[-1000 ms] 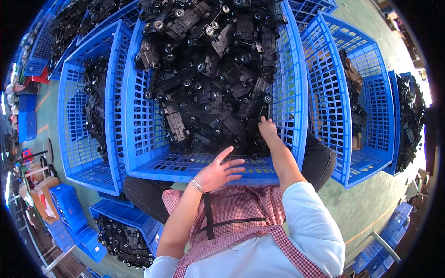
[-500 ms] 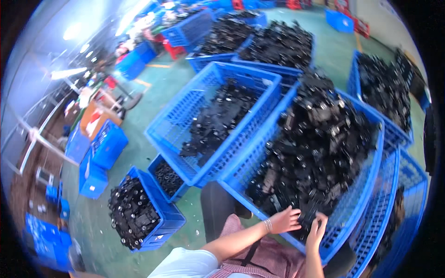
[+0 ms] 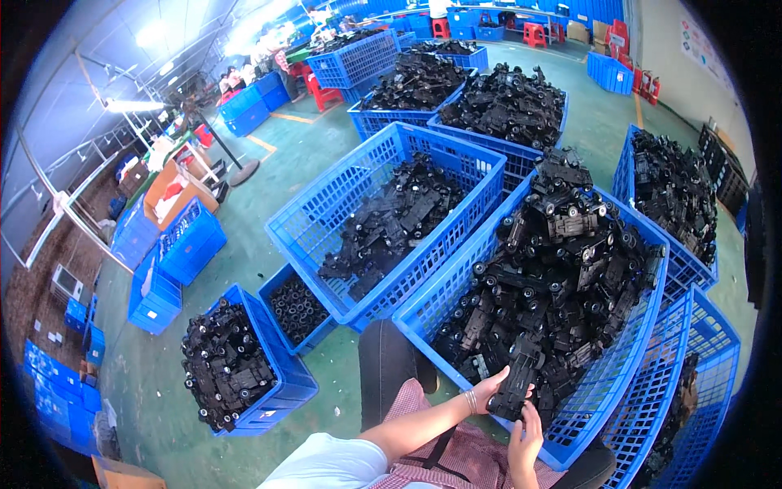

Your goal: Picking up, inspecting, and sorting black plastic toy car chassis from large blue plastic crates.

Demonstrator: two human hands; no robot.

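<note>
Right hand (image 3: pixel 526 442) held with fingers curled beside near end of black wheeled chassis (image 3: pixel 518 375); whether anything is gripped by it cannot be told. Chassis gripped at its left side by left hand (image 3: pixel 489 389), above near edge of large blue crate (image 3: pixel 617 359), toward near right corner. Crate filled with piled chassis (image 3: pixel 562 277), heaped up at far corner. Beyond left edge, second blue crate (image 3: pixel 314 228) part-filled. Farther off, red stools (image 3: pixel 534 34) placed on green floor (image 3: pixel 240 253).
</note>
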